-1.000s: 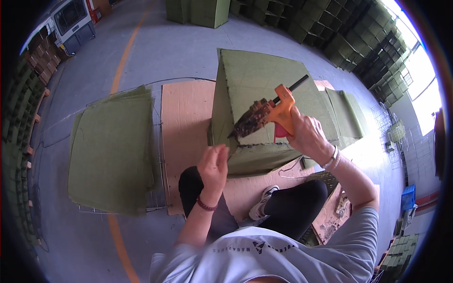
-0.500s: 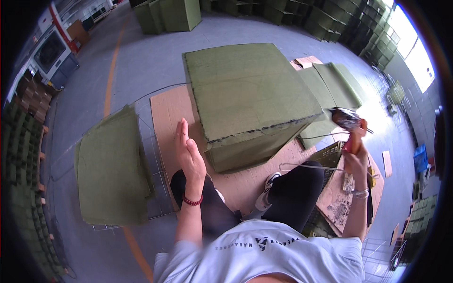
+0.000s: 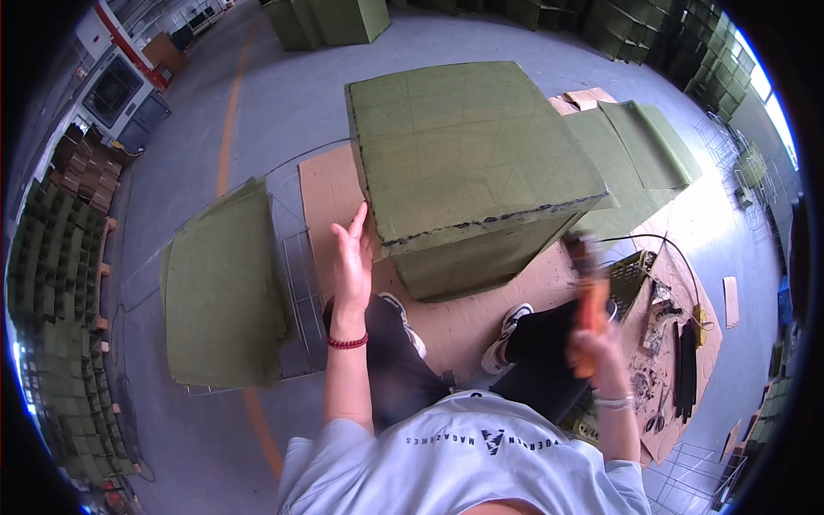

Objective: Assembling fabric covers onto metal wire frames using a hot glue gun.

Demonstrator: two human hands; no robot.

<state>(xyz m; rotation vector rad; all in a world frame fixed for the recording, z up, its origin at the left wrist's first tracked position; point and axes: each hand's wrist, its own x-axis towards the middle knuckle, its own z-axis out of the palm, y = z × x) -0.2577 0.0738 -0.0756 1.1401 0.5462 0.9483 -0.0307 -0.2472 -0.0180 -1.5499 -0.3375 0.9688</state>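
A large green fabric-covered box (image 3: 472, 154) stands in front of me, with dark glue beaded along its near and left top edges. My left hand (image 3: 350, 262) is open, its fingers stretched out at the box's near left corner. It looks to be touching the side, though the contact is hard to make out. Over my right knee, my right hand (image 3: 601, 356) is closed around the orange handle of a corded glue gun (image 3: 590, 296). Motion blurs both. The gun's dark front end points toward the box's near right corner, apart from it.
Cardboard (image 3: 322, 184) lies under the box. Green fabric sheets (image 3: 219, 292) rest on a wire frame (image 3: 300, 283) at left; more green fabric (image 3: 635, 154) lies far right. A board at right holds black sticks (image 3: 685, 369), beside a plastic crate (image 3: 631, 279). A cord (image 3: 665, 240) loops there.
My right hand has brought the glue gun down and left, closer to my knee. My left hand has come up to the box's corner. The view has shifted slightly.
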